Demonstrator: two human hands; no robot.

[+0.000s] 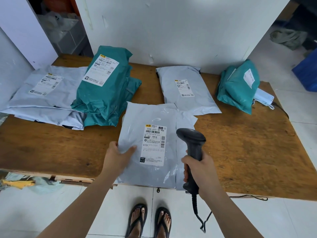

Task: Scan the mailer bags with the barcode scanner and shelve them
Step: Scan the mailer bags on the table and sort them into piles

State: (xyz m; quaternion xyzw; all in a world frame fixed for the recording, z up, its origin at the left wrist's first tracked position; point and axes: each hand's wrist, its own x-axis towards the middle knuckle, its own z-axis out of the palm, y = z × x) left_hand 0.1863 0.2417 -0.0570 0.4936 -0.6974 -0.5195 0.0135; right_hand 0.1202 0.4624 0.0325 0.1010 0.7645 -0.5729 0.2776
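A grey mailer bag (pixel 151 115) with a white shipping label lies at the front of the wooden table (pixel 248 148), hanging slightly over its edge. My left hand (pixel 116 157) grips its left edge, thumb on top. My right hand (pixel 199 170) grips the handle of a black barcode scanner (pixel 192 140), whose head sits just right of the label. More mailers lie behind: a teal stack (pixel 106 86), a grey stack (pixel 44 93) at the left, a single grey bag (pixel 185 90), and a teal bag (pixel 238 86) at the right.
The scanner's coiled cable (pixel 197 213) hangs down to the tiled floor by my sandalled feet. A white wall backs the table. Shelving with clutter (pixel 58 26) shows at the back left. A blue bin (pixel 307 71) stands at the far right.
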